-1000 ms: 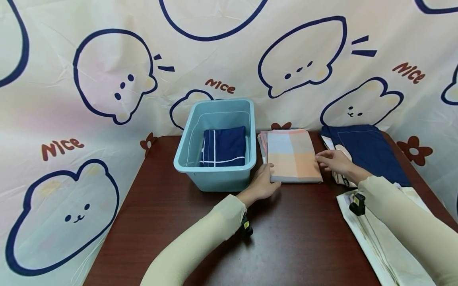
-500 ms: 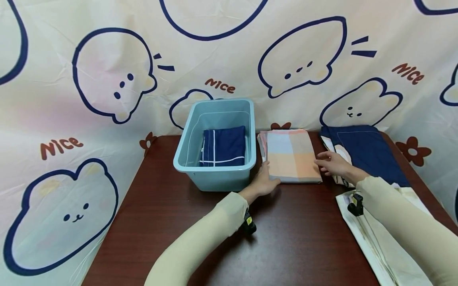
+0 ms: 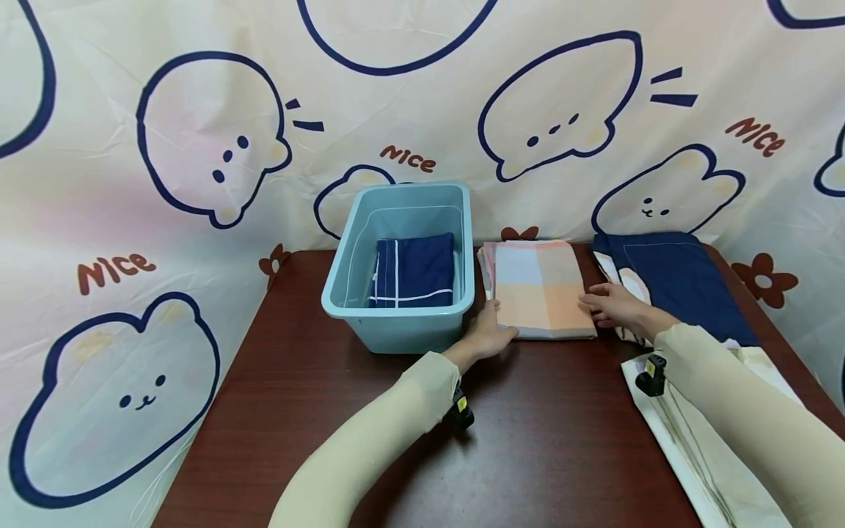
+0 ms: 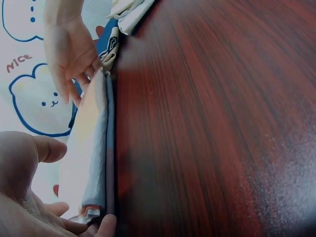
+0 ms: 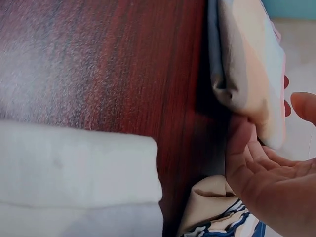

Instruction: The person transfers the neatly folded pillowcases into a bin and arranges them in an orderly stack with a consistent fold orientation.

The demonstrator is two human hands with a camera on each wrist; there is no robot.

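A folded checked cloth [image 3: 544, 290] in orange, beige and pale blue lies flat beside the bin. At its left edge is my left hand [image 3: 485, 339]; in the left wrist view its fingertips [image 4: 107, 224] touch the cloth's end, with the thumb apart above. My right hand [image 3: 619, 306] is at the opposite edge. The right wrist view has its fingers [image 5: 242, 136] against the folded side and slightly beneath it, thumb raised clear. Neither hand pinches the cloth. How far the fingertips reach under it is hidden.
A light-blue plastic bin [image 3: 396, 312] stands left of the cloth, holding a folded navy cloth [image 3: 422, 268] with white lines. Another navy folded cloth [image 3: 683, 282] lies at the right back. Cream folded fabric [image 3: 719, 447] is under the right forearm. All stand on a dark red-brown table [image 3: 290, 389].
Both hands stay at the cloth's two sides, shifting only slightly. The left fingers have settled a little lower along the left edge. The cloth and bin stay in place.
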